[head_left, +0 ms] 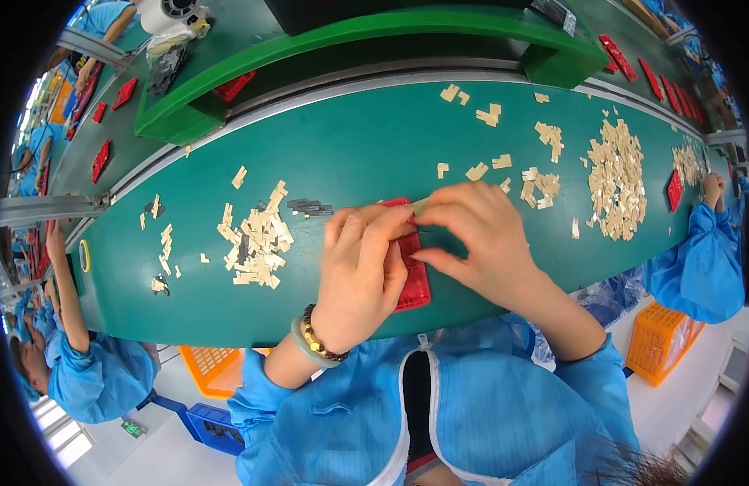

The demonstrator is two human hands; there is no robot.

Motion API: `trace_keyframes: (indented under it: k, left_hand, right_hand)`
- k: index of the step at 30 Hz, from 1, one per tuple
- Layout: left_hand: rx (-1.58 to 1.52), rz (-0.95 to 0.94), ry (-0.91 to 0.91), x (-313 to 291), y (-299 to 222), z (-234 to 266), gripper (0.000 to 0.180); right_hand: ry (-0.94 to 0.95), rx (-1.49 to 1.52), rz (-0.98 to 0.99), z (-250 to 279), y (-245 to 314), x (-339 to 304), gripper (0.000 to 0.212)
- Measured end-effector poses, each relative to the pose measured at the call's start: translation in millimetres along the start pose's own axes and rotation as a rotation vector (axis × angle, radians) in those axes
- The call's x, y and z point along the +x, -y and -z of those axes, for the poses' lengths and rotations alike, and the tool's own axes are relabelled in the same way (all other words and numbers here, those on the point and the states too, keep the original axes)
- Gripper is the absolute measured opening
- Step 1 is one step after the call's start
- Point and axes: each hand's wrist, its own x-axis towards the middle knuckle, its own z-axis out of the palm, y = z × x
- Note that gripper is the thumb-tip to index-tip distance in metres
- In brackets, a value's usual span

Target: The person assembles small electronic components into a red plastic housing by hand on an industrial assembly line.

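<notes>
While both hands crowd over the red plastic tray (413, 283), its upper left side is covered, and only its right strip and lower end show plainly on the worktop (350, 154), in front of the chest. The left hand (360, 263) lies across it with fingers bent; what their tips press is hidden. The right hand (481, 235) curves in from the right, index finger and thumb spread apart, their tips at the tray; whether any fingers pinch the cream sliver (421, 206) between the hands, I cannot tell. Dark grey strips (310, 208) lie just left, beside a heap of cream pieces (265, 239); a larger cream heap (617, 182) lies well to the right. The worktop's near edge runs behind the forearms; green surface stretches from the hands to the metal rail (310, 99) beneath the green shelf (350, 42). A co-worker's blue sleeve (698, 259) borders the right end. Print on the white label (569, 22) at the top is too small to read.
</notes>
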Motion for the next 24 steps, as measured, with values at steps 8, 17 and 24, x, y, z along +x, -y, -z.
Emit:
trace_keyframes:
  k: [8,17,24]
  left_hand:
    - [-0.237,0.214,0.010,-9.4,0.4,11.5,0.050]
    - [0.084,0.091,0.147,-14.6,18.6,21.0,0.053]
    - [0.206,0.022,0.257,-51.3,-8.4,-10.9,0.047]
  right_hand:
    - [-0.093,-0.246,0.320,-16.5,4.4,12.3,0.019]
    - [-0.112,0.127,0.032,-15.0,-17.4,11.9,0.015]
    - [0.113,0.693,-0.578,-9.6,-22.9,-7.4,0.008]
